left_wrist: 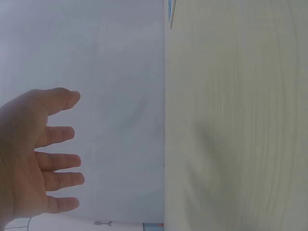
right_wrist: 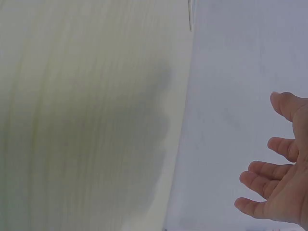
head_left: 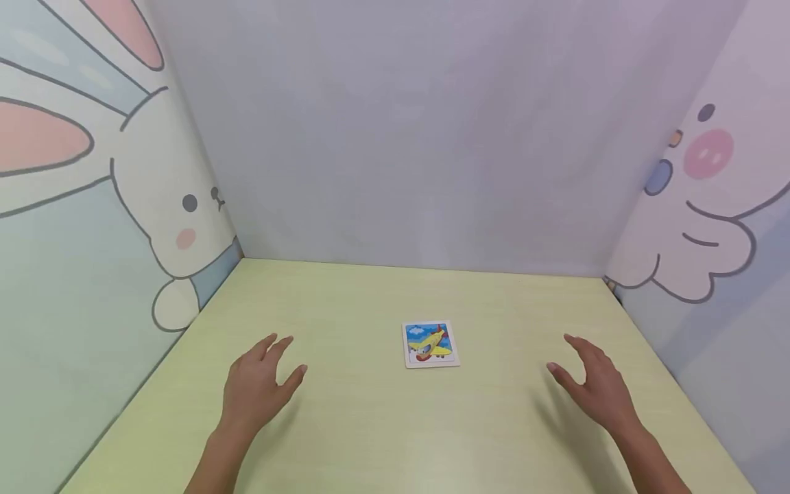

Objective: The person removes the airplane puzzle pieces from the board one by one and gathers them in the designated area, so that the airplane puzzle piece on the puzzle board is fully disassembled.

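A small square picture puzzle (head_left: 430, 344) with a pale border and a yellow cartoon airplane on blue sky lies flat near the middle of the table. To its left, my left hand (head_left: 256, 384) hovers over the tabletop, fingers spread and holding nothing. On the other side my right hand (head_left: 599, 387) is held up in the same way, thumb apart from the fingers, with its shadow below. Both hands are well away from the puzzle. Only a sliver of the puzzle's edge (left_wrist: 172, 12) shows at the top of the left wrist view.
The pale yellow table (head_left: 370, 432) is bounded by a plain light back wall (head_left: 401, 137). A side panel with a cartoon rabbit (head_left: 160, 199) stands on the left, and one with a pink-cheeked cartoon animal (head_left: 710, 206) on the right.
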`<state>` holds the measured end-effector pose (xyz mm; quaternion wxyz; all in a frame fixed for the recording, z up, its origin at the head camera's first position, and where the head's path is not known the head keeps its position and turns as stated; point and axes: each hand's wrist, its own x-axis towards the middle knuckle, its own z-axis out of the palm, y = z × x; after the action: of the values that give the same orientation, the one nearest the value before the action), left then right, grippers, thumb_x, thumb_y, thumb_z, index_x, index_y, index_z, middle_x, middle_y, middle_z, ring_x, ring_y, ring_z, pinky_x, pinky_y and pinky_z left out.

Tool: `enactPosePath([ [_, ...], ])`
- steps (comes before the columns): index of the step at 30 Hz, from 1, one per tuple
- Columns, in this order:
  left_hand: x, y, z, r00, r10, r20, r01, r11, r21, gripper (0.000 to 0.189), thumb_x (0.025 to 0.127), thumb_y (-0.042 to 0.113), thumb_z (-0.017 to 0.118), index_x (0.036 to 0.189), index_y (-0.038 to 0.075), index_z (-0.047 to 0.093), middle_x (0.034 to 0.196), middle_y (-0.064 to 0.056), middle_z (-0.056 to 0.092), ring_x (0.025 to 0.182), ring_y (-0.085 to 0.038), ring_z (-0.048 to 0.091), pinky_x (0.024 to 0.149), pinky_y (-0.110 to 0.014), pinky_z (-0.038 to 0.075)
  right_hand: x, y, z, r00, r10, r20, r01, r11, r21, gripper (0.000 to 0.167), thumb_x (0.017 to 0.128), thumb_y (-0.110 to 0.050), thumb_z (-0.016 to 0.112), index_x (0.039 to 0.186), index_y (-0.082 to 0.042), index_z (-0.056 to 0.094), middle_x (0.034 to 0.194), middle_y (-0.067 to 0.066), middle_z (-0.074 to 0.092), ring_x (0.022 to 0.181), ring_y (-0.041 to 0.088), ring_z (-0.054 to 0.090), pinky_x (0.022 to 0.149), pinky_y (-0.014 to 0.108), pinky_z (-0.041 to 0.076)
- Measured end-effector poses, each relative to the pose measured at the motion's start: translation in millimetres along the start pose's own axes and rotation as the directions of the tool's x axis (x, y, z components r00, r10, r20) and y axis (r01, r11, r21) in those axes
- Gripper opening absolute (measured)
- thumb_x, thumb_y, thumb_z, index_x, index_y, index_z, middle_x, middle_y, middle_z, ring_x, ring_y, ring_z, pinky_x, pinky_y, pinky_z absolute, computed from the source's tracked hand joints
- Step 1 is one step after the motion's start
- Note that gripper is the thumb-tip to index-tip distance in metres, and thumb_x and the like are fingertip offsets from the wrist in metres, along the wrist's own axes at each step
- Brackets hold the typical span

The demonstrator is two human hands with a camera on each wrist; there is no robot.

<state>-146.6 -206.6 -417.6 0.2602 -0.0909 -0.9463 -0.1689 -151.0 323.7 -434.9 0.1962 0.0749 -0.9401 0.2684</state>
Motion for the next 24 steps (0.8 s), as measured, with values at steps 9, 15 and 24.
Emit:
enactPosePath([
  [9, 8.3, 26.7, 19.6, 1.0, 0.025, 0.019, -0.023, 0.995, -0.1, 0.045, 0.081, 0.02, 0.082, 0.12, 0.002, 0.069, 0.126, -0.025, 0.063, 0.11, -0.045, 0.062, 0.09, -0.065, 0.044, 11.5, -19, 10, 0.999, 0.046, -0.005, -0.044, 0.985, 0.168, 0.054, 0.096, -0.02, 0.068, 0.139, 0.006, 0.048, 0.135, 0.032, 0.051, 0.12, 0.05, 0.049, 0.087, 0.062, 0.041],
  [15, 19.5, 42.9, 37.3, 0.995, 0.079, 0.065, -0.07, 0.988, -0.139, 0.04, 0.084, 0.02, 0.08, 0.118, 0.002, 0.07, 0.124, -0.021, 0.065, 0.115, -0.038, 0.062, 0.091, -0.062, 0.046, 18.7, -25, 24, 0.998, 0.06, 0.02, -0.064, 0.971, 0.232, 0.047, 0.098, -0.018, 0.065, 0.136, 0.006, 0.051, 0.134, 0.027, 0.057, 0.119, 0.042, 0.055, 0.09, 0.035, 0.045],
  [24, 39.1, 66.7, 57.6, 0.98, 0.116, 0.164, -0.086, 0.98, -0.179, 0.036, 0.087, 0.022, 0.076, 0.117, 0.004, 0.071, 0.124, -0.019, 0.067, 0.117, -0.035, 0.061, 0.091, -0.058, 0.048, 33.4, -35, 41, 0.993, 0.088, 0.073, -0.108, 0.931, 0.348, 0.045, 0.101, -0.019, 0.061, 0.137, 0.007, 0.05, 0.136, 0.027, 0.055, 0.122, 0.043, 0.055, 0.095, 0.057, 0.045],
])
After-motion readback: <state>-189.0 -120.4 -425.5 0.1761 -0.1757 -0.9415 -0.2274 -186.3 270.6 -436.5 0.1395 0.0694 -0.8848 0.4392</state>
